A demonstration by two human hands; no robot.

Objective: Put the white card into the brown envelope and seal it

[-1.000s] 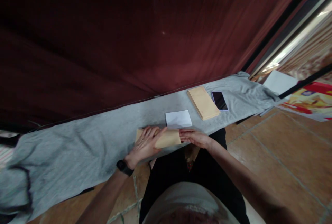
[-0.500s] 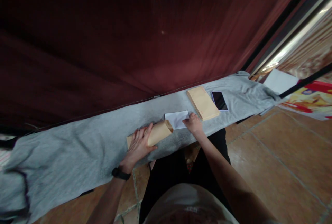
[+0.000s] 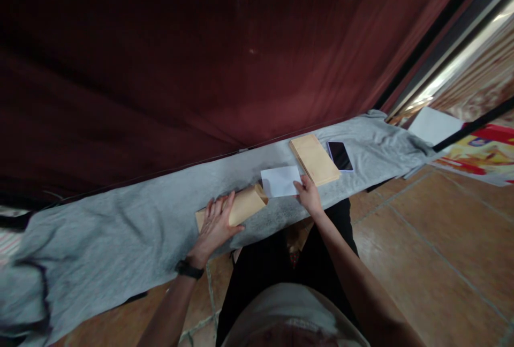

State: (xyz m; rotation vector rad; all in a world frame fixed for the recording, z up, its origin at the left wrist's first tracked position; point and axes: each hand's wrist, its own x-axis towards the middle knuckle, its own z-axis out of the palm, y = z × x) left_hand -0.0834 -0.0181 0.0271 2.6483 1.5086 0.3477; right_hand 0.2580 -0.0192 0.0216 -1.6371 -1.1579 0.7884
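Observation:
My left hand (image 3: 217,222) lies flat across a tan paper envelope (image 3: 246,205), fingers stretched out and thumb apart. The envelope's right end gapes a little, and its left part is partly hidden under the hand. In my right hand (image 3: 308,193) a white sheet of paper (image 3: 280,181) is pinched by its right edge, thumb on top. The paper's lower left corner is close to the envelope's gaping end; whether they touch I cannot tell.
A stack of tan envelopes (image 3: 315,159) lies right of the paper, with a dark-screened phone (image 3: 340,156) beside it. Grey cloth (image 3: 120,224) covers the narrow bench. A dark red curtain-like surface (image 3: 241,68) rises behind it. Tiled floor (image 3: 433,229) shows in front.
My right hand has moved slightly right and away from me with the white paper, which now lies farther from the envelope's end. My left hand and the envelope have hardly moved.

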